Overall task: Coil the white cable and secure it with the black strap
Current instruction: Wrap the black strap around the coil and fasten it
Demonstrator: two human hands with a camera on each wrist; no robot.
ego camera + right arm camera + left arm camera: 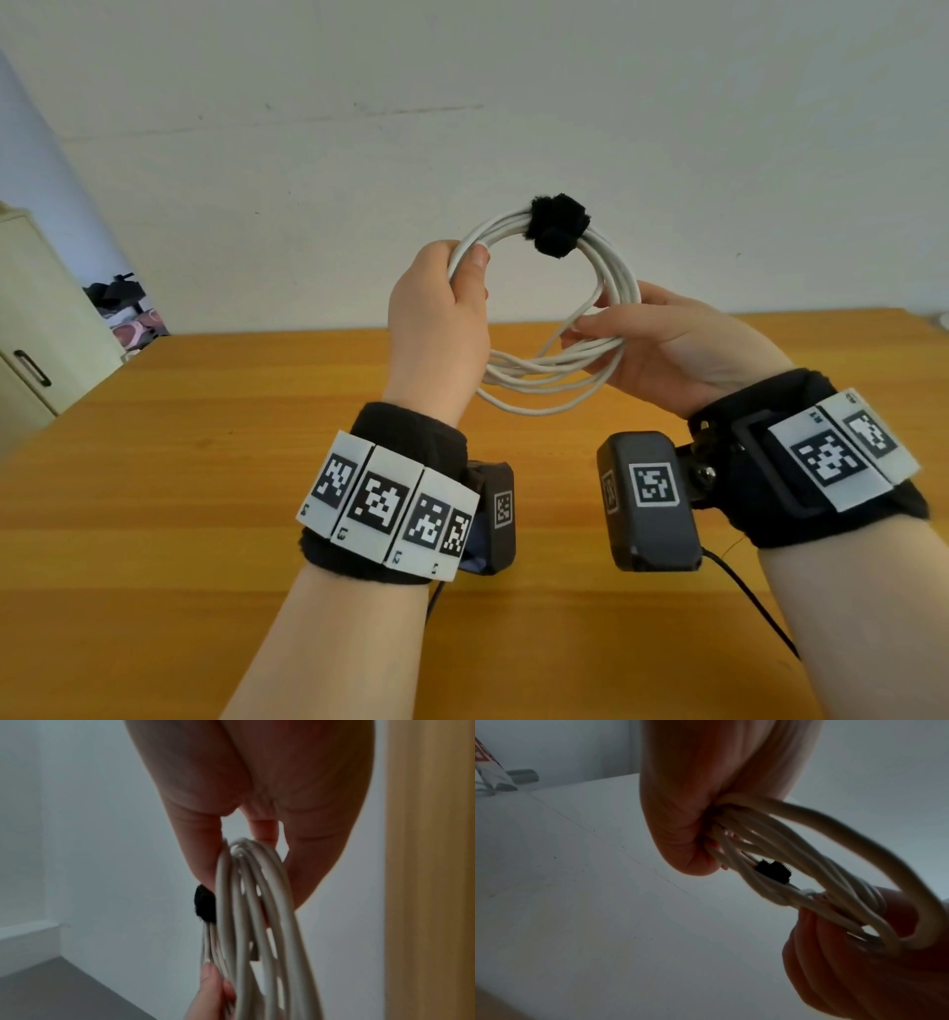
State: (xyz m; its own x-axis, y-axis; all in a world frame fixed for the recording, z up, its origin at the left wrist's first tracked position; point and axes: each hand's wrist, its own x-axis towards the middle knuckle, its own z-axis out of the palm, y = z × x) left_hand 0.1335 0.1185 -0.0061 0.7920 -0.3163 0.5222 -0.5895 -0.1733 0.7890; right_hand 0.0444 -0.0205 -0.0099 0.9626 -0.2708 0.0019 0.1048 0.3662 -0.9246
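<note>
White cable (560, 308) in a coil, held up over the wooden bench (205, 462) with the black strap (557, 223) already round its top.

Both hands have it: the left hand (436, 318) curls its fingers round the coil's left side, thumb pressed on the strands, and the right hand (667, 344) pinches the lower right loops. The strap looks closed, though from where I stand its fastening end is hard to make out. The securing step seems about done; next calls for a check that the strap grips, then setting the coil down.
</note>
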